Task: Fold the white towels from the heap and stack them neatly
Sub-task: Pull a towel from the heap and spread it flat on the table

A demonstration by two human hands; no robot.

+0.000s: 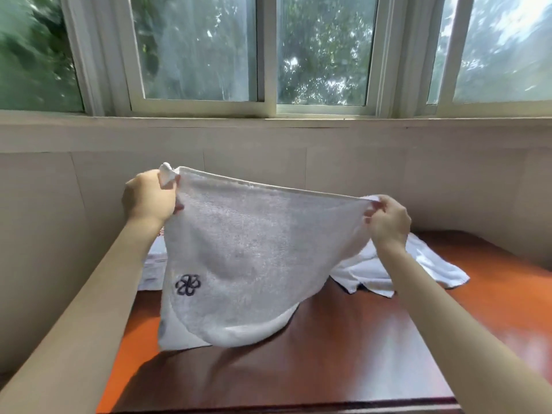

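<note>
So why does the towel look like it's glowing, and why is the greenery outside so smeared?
Head view: daylight from the white-framed windows behind shines through the held-up white terry towel; its shadow falls toward the camera on the glossy reddish wooden table, which shows pale glare; the leaves at far left are blurred, perhaps by head motion.

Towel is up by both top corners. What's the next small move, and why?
Probably lower the towel flat onto the bare table in front. The left hand and right hand each grip a top corner, the top edge is stretched fairly straight, and the bottom hem seems to sag onto the wood. The heap lies behind at the right. Laid flat, it could be folded squarely.
</note>
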